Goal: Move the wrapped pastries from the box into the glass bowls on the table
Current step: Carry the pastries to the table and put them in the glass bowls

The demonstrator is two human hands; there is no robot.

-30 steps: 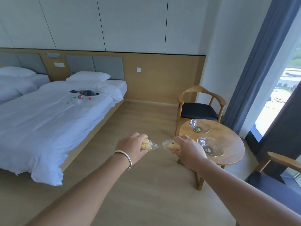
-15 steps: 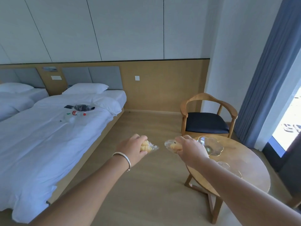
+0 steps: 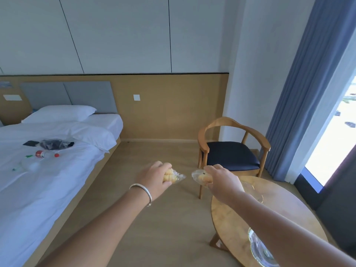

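Note:
My left hand point(image 3: 154, 179) is closed around a wrapped pastry point(image 3: 172, 176) in clear plastic, held out over the floor. My right hand point(image 3: 224, 181) grips a second wrapped pastry point(image 3: 201, 177) just past the near-left edge of the round wooden table point(image 3: 235, 218). One glass bowl point(image 3: 252, 189) sits on the table right behind my right wrist, partly hidden by it. Another glass bowl point(image 3: 259, 249) sits at the table's near edge, under my right forearm. The box is out of view.
A wooden armchair with a dark seat point(image 3: 231, 155) stands beyond the table. A white bed point(image 3: 48, 160) with a bottle and small items on it fills the left. Blue curtains point(image 3: 308, 93) and a window are at the right. Wooden floor lies between bed and table.
I have come closer to the table, which now lies lower right under my right arm. Both hands still hold their pastries, the right one now near the far bowl.

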